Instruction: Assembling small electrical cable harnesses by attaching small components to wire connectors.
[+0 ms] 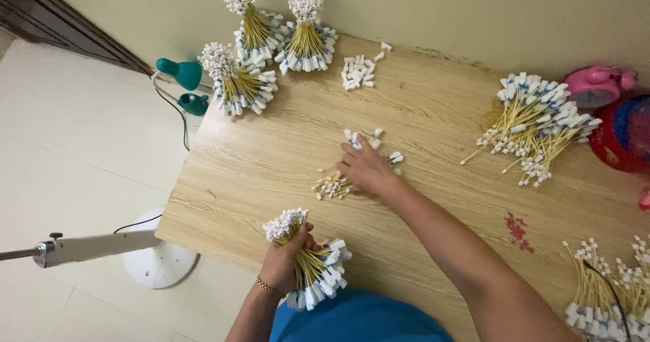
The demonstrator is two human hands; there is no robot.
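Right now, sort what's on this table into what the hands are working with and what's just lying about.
In use: wire bundle in left hand; loose wires and white connectors under right hand.

Lying about: pink alarm clock, red toy, green clamp lamp.

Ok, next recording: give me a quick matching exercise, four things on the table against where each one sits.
Things:
1. wire bundle
2. loose white caps
3. pink alarm clock
4. three tied bundles

Places:
A. far left corner of the table
B. in the left hand
C. right edge, by the wall
D. small pile near the far edge, middle

Pairs: 1-B, 2-D, 3-C, 4-A

The right hand rests on a few loose wires.
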